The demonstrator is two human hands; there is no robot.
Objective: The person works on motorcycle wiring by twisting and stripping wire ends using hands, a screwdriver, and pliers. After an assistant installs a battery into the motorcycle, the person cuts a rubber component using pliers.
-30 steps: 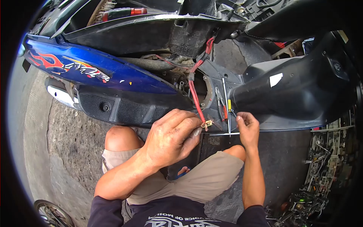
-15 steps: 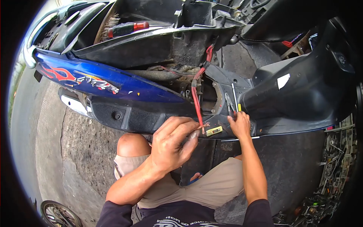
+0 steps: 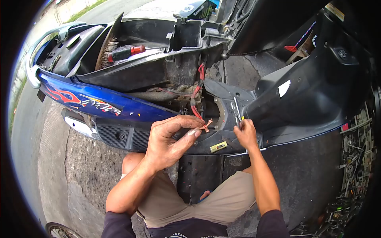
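Note:
My left hand pinches the end of a red wire bundle between thumb and fingers. Frayed bare copper strands stick out past the fingertips. The bundle runs down from under the scooter's black storage tub. My right hand is closed around a pair of pliers over the black footboard; most of the handles are hidden by the fingers. Beside the pliers lies a thin metal shaft, its yellow end partly behind my hand. A yellow utility knife rests on the footboard between my hands.
A blue scooter side panel with flame decals extends left. In the black storage tub lie a red-and-black screwdriver and a brush. The black front shield rises at right. Assorted parts sit along the right edge.
My left hand has moved left with the wire end, turning so the copper strands show more. My right fingers have closed further around the pliers. The whole view has shifted slightly.

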